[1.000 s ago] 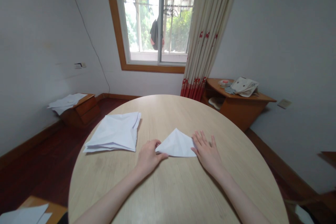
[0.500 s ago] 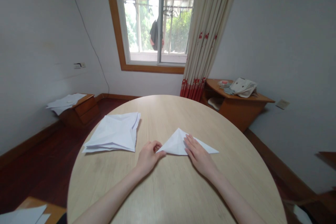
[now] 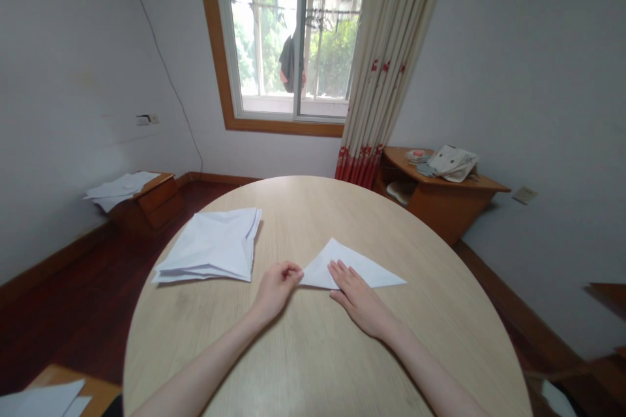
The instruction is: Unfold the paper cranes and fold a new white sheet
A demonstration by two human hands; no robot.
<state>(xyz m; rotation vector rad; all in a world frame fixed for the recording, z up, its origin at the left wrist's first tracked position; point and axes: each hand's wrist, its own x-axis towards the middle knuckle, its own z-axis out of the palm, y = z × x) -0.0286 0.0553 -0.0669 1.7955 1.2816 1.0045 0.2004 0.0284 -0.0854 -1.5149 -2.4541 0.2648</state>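
From the head view: at lower centre, a folded white paper triangle (image 3: 317,272) lay on a round table (image 3: 313,352). The left hand (image 3: 274,290) had fingers curled nearly closed at its left corner, grip unclear. The right hand (image 3: 360,298) rested flat on it, fingers outstretched, gripping nothing. A paper stack (image 3: 210,244) sat centre left.

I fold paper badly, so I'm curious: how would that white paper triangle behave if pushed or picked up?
The paper triangle is probably light, since it looks thin. Lying flat, it seems unlikely to roll or tip. It might slide easily across the smooth-looking table if the left hand and right hand weren't touching it.
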